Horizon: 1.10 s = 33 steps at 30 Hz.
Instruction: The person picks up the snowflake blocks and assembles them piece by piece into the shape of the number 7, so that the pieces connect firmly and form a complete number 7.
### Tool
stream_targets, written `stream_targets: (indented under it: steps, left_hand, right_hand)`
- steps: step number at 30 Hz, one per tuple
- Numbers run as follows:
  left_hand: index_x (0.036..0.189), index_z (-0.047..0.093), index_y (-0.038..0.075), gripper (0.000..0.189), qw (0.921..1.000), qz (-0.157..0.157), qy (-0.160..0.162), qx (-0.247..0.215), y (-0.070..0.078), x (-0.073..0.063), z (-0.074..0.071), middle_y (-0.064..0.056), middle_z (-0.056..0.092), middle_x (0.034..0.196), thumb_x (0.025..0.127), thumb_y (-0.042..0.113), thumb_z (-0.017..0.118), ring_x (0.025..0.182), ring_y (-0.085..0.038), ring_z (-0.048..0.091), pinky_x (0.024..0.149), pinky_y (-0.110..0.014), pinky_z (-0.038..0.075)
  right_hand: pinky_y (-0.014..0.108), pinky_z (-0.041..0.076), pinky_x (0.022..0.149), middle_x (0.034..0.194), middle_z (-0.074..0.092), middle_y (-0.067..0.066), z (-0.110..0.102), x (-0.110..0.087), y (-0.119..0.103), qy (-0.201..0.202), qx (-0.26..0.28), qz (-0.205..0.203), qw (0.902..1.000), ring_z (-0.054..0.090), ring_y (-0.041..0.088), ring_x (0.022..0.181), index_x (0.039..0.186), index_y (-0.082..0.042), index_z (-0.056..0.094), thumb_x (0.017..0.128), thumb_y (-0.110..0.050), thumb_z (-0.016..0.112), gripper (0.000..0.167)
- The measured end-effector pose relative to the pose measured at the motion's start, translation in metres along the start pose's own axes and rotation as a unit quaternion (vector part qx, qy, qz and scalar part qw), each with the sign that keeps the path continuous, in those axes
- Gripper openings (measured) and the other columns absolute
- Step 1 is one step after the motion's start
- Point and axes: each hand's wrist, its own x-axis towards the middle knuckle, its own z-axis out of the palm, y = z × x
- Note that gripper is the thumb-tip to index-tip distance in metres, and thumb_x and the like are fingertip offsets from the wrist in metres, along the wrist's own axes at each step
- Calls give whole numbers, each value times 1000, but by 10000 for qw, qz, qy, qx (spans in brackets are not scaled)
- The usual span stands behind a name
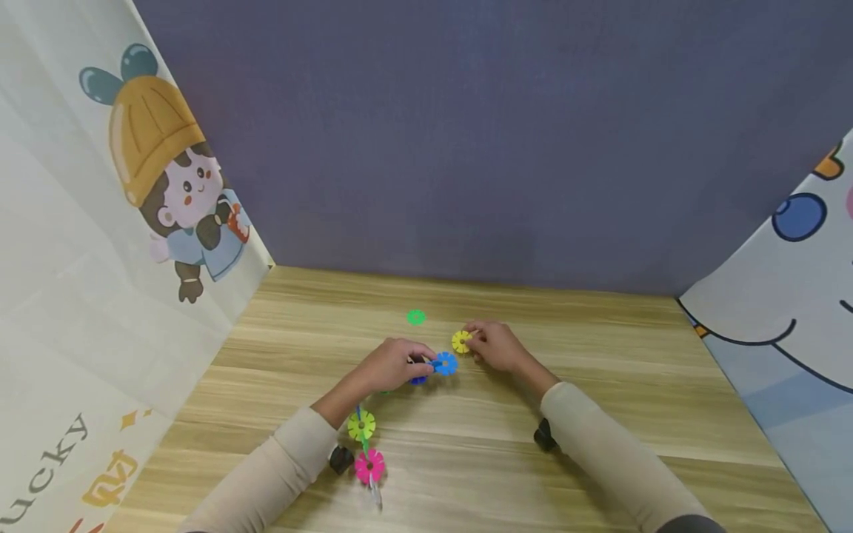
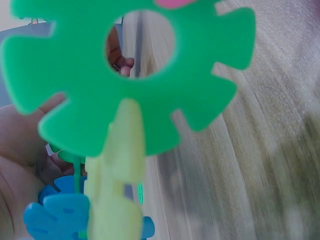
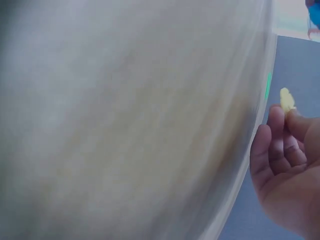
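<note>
My left hand (image 1: 393, 364) pinches the far end of a chain of slotted plastic flower discs, where a light blue disc (image 1: 446, 363) juts past the fingertips. A dark blue disc (image 1: 417, 380) shows just under those fingers. The chain runs back under the wrist to a lime disc (image 1: 361, 427) and a pink disc (image 1: 369, 466); part of it is hidden by the hand. Close up in the left wrist view, a green disc (image 2: 205, 90) joins a pale yellow one (image 2: 132, 145). Between thumb and fingers, my right hand (image 1: 496, 346) pinches a yellow flower disc (image 1: 460, 342), a little beyond the light blue disc.
A loose green disc (image 1: 416, 317) lies farther back on the wood-grain table (image 1: 600, 355). Behind the table rises a dark grey-blue panel (image 1: 466, 148). Printed white curtains (image 1: 60, 244) hang at both sides.
</note>
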Motion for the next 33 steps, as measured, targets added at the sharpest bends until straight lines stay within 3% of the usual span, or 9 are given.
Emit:
stream_targets:
  steps: [6,11,21,33]
  left_hand:
    - [115,76,19,19,10000,-10,70,-49,2,-1,0,2,77,96,98,25,70,81,-5,68,69,-25,55]
    - [116,76,18,20,10000,-39,73,-51,2,-2,-1,1,77,98,98,25,69,84,-6,68,71,-25,55]
    - [117,76,18,21,9999,-60,95,34,1,-3,-1,2,76,97,98,25,69,82,-5,67,70,-24,54]
    - [117,77,18,22,9997,-73,223,122,4,-2,0,4,77,103,98,27,69,83,-7,65,74,-26,52]
  right_hand:
    - [26,51,53,79,73,3,0,-12,-6,-151,269,-153,9994,65,12,61,115,-7,62,100,-13,63,16]
    - [22,46,51,75,72,3,1,-22,-6,-203,119,-557,9982,61,9,59,109,-9,59,102,-14,61,8]
    - [22,48,50,78,73,7,3,-31,-8,-204,62,-1146,9932,61,7,58,107,-11,58,103,-11,60,5]
    - [22,52,55,84,76,9,-1,-36,-8,-105,-102,-1484,9888,64,10,61,107,-11,60,102,-13,61,6]
